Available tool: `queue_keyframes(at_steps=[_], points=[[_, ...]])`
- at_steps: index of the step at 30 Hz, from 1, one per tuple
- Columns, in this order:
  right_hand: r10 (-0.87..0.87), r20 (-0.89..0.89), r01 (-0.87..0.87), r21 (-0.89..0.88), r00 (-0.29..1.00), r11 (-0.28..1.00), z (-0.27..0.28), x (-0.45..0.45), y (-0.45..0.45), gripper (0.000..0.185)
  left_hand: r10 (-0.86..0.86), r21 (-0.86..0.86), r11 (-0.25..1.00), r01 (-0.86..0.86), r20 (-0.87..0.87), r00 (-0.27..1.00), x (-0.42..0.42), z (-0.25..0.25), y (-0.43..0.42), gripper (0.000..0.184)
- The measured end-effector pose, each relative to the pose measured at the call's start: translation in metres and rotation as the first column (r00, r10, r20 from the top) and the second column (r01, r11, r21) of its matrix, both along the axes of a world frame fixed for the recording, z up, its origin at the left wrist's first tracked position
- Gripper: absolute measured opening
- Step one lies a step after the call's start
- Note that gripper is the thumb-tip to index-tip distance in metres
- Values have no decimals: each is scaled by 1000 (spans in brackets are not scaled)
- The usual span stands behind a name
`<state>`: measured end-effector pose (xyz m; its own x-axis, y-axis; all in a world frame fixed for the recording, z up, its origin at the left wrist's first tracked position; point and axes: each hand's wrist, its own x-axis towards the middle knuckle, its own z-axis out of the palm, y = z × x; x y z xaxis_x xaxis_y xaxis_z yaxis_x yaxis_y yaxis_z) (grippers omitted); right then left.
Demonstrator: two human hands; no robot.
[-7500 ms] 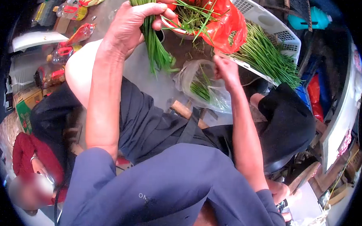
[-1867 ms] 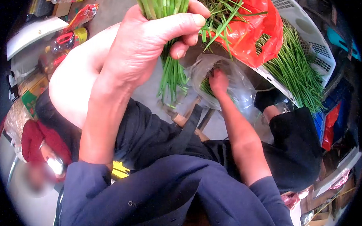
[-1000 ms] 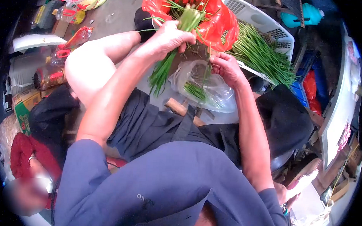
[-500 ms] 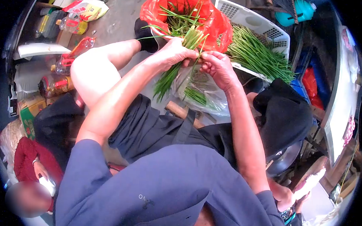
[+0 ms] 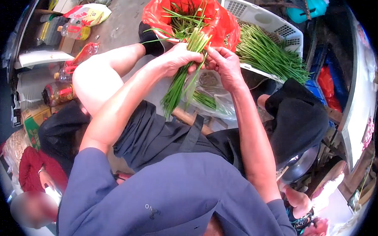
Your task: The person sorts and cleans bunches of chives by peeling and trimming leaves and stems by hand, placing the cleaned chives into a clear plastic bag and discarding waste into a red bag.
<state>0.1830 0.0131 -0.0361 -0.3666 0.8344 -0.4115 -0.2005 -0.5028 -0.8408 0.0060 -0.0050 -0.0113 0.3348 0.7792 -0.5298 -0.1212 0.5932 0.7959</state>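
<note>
A bundle of garlic chives (image 5: 197, 41) is in my left hand (image 5: 177, 58), its pale ends pointing up and away and its green leaves hanging down toward my lap. My left fingers are closed around the stalks. Against the right side of the bundle, my right hand (image 5: 227, 69) is closed in a pinch, thumb against fingers, on what looks like a thin chive stalk; the fingertips partly hide it. Just beyond both hands stands a container lined with a red plastic bag (image 5: 153, 13), holding loose chive scraps (image 5: 182, 25). Below my hands lies a clear plastic bag (image 5: 225, 109) with more chives inside.
A white plastic basket (image 5: 254, 13) heaped with chives (image 5: 272, 56) stands at the right. Bottles (image 5: 74, 30) and a cardboard box (image 5: 37, 115) line the left. A person in a dark red top (image 5: 28, 166) is at lower left; another person's arm (image 5: 298, 201) shows at lower right.
Both hands have shifted slightly left with the bundle. My right hand has turned, its fingers now closer against the stalks. The view has moved a little.
</note>
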Motion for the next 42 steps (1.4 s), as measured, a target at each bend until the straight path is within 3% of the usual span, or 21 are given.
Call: queue_keyframes(at_steps=[6,9,11,17,24,28,31,38,40,42], points=[[71,90,-82,133,993,988,-11,-4,-1,25,-12,25,1000,12,-16,1000,3,9,0,10],[6,184,-37,166,983,985,-14,-9,-3,26,26,53,998,-19,-139,990,3,-1,-1,12],[-29,340,-93,336,940,937,-15,-11,-6,26,28,77,997,-14,-177,984,4,-2,-1,13],[-73,409,-99,383,910,918,-23,-8,-5,27,5,55,998,6,-198,980,0,-1,1,14],[-104,157,92,81,982,992,-18,-1,4,22,-12,15,1000,14,-133,991,-5,4,2,14],[-270,155,264,58,950,963,-24,0,5,20,30,25,999,-28,-103,994,-4,7,3,12],[-305,132,301,50,943,952,-28,1,7,18,26,17,1000,-25,-75,997,-6,5,5,13],[-207,-41,204,-50,978,978,-16,-12,2,27,46,16,999,-45,-79,996,-6,4,5,14],[-82,57,75,108,995,991,-17,-15,1,31,51,17,999,-50,-62,997,-6,-1,5,14],[-71,102,52,174,992,983,-17,-17,-3,31,35,13,999,-34,-83,996,-6,-3,5,13]])
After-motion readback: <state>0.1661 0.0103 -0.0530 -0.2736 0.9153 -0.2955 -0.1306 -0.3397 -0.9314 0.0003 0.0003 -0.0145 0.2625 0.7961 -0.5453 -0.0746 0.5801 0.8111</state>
